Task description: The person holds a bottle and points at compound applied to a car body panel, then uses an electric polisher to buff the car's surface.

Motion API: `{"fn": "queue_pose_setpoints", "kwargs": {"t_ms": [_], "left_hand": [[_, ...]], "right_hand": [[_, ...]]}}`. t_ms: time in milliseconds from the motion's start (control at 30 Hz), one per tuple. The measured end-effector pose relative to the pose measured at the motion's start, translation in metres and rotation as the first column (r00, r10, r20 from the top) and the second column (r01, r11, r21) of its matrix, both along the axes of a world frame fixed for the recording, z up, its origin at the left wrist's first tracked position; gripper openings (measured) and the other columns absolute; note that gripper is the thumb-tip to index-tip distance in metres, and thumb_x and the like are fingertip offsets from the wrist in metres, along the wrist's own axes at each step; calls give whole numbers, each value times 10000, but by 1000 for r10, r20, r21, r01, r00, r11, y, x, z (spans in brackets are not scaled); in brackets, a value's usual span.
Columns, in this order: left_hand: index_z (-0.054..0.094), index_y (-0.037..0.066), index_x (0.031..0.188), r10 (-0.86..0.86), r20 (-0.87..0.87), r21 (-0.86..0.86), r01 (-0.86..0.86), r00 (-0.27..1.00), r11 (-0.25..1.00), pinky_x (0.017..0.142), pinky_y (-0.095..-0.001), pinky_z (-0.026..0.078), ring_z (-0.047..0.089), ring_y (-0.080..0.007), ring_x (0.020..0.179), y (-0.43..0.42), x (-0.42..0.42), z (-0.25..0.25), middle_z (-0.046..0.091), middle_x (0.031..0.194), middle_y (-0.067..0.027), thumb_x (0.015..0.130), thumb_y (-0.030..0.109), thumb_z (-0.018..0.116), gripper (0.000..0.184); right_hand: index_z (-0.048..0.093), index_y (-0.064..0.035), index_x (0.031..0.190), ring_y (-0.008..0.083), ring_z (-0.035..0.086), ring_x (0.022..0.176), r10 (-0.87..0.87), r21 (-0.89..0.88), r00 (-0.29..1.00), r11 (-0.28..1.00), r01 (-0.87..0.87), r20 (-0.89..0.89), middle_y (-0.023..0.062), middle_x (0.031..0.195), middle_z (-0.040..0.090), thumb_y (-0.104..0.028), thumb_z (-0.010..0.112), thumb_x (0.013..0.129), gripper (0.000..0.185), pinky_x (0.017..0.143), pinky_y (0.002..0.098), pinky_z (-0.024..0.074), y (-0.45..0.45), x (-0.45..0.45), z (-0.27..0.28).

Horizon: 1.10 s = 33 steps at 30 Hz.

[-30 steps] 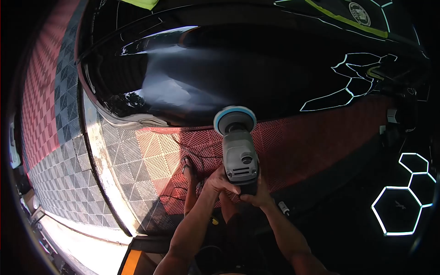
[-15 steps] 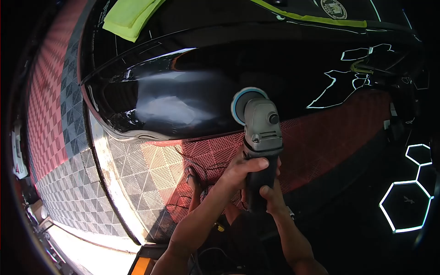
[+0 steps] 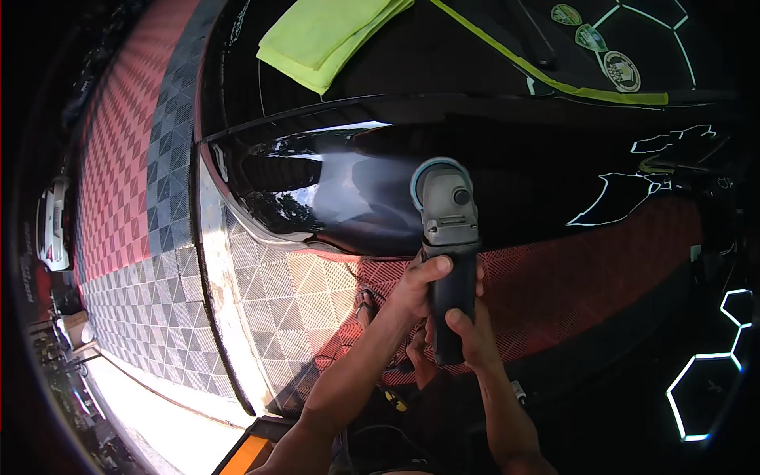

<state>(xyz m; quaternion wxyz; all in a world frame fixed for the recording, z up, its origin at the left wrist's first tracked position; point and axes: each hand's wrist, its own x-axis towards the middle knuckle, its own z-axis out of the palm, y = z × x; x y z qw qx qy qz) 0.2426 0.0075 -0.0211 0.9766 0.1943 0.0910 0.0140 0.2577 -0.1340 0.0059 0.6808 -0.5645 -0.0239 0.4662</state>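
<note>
A car polisher [image 3: 451, 215] with a grey head and a black body stands before me, its round blue-rimmed pad [image 3: 419, 176] against the side of a glossy black car panel [image 3: 356, 186]. Around the front of its black grip, just below the head, my left hand [image 3: 424, 286] is closed, thumb on top. My right hand [image 3: 470, 336] wraps the rear of the same grip from the right side. The pad's working face is hidden behind the head and the panel. Some fingers of both hands are hidden under the tool.
Folded yellow-green towels [image 3: 328, 43] lie on the car's top surface, left of a yellow-green tape strip [image 3: 546, 77] and round stickers [image 3: 621, 71]. Red and grey floor tiles [image 3: 127, 174] spread below. An orange-and-black object [image 3: 245, 455] is at the bottom, near my left arm.
The polisher, held by both hands, has shifted left along the car panel, closer to the towels' side. My view has moved left too, and the grip looks the same.
</note>
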Motion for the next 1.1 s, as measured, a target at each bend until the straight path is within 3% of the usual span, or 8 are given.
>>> {"fn": "queue_pose_setpoints", "kwargs": {"t_ms": [133, 433, 533, 600, 933, 1033, 1067, 1100], "left_hand": [[521, -11, 1176, 57, 11, -70, -56, 998, 996, 681, -366, 600, 689, -280, 808, 22, -15, 0, 651, 942, -179, 785, 380, 753, 600], [510, -3, 1212, 168, 65, -64, -164, 984, 984, 691, -363, 596, 679, -279, 830, 86, -57, -15, 634, 974, -184, 767, 433, 749, 667], [519, -6, 1201, 195, 69, -42, -193, 978, 980, 693, -359, 594, 675, -277, 842, 99, -66, -17, 627, 971, -184, 771, 463, 734, 672], [524, -7, 1196, 198, 73, -81, -192, 977, 978, 701, -357, 590, 675, -275, 849, 104, -69, -17, 629, 977, -179, 767, 451, 734, 662], [541, -27, 1167, 53, -8, -108, -54, 999, 993, 761, -363, 569, 672, -264, 862, 77, -102, -23, 644, 984, -156, 728, 422, 741, 659], [531, -43, 1185, 132, 54, -188, -120, 990, 975, 771, -366, 578, 669, -267, 885, 90, -111, -36, 636, 1010, -166, 745, 394, 734, 652], [529, -42, 1188, 142, 73, -210, -124, 987, 970, 770, -363, 579, 671, -266, 879, 92, -111, -37, 637, 1011, -165, 746, 388, 734, 650], [529, -42, 1188, 142, 73, -211, -124, 987, 970, 770, -363, 579, 671, -266, 879, 91, -109, -35, 637, 1011, -165, 746, 388, 734, 650]], "right_hand": [[564, 57, 1008, 189, 646, 606, 13, -56, 998, 998, -10, 69, 110, 726, 621, -507, 657, 818, 602, 546, 291, 536, 26, -14, 4], [536, 69, 1146, 181, 648, 837, 177, -121, 984, 978, -171, 39, 129, 933, 646, -313, 682, 807, 532, 726, 305, 525, 85, -40, -15], [580, 34, 986, 172, 650, 647, 160, -112, 976, 983, -144, 145, 86, 756, 634, -437, 659, 823, 505, 579, 289, 536, 102, -46, -18], [527, 64, 1179, 186, 649, 852, 213, -155, 974, 968, -200, 73, 133, 944, 645, -319, 691, 795, 566, 749, 309, 523, 106, -45, -13], [581, 37, 984, 190, 659, 651, 55, -130, 996, 990, -46, 68, 93, 744, 644, -493, 701, 807, 571, 591, 302, 539, 72, -85, -20], [439, 70, 1305, 341, 477, 1197, 288, -345, 955, 905, -247, 72, 229, 1237, 485, -430, 737, 736, 813, 1003, 457, 385, 78, -89, -41], [439, 70, 1305, 341, 477, 1197, 284, -345, 956, 907, -243, 73, 229, 1237, 485, -430, 737, 736, 813, 1003, 457, 385, 71, -93, -53], [499, 56, 1175, 267, 570, 927, 254, -327, 942, 929, -173, 222, 166, 999, 566, -443, 725, 776, 677, 797, 377, 461, 58, -100, -76]]}}
